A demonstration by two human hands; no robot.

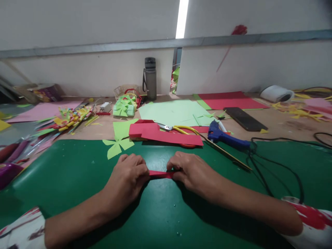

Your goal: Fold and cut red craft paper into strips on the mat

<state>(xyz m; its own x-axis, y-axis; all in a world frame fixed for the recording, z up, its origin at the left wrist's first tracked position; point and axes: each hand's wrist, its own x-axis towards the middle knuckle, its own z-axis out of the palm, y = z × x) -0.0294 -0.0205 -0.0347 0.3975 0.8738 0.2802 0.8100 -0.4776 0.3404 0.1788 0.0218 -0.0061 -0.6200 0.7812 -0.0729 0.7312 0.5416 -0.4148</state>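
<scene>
A narrow folded strip of red paper (161, 174) stretches between my two hands, just over the green mat (155, 221). My left hand (131, 174) pinches its left end, fingers closed. The right end is pinched by my right hand (190, 171), also closed; both ends are hidden by the fingers. Just beyond my hands lie larger red paper pieces (168, 135) with yellow-handled scissors (178, 129) on them. Cut green paper leaves (118, 145) rest on the mat to the left of these.
A blue glue gun (227, 137) with a black cable (261, 173) lies at right, beside a phone (245, 118). Behind are green sheets (173, 112), red sheets (233, 100) and a dark bottle (150, 79). Coloured paper scraps (72, 117) crowd the left.
</scene>
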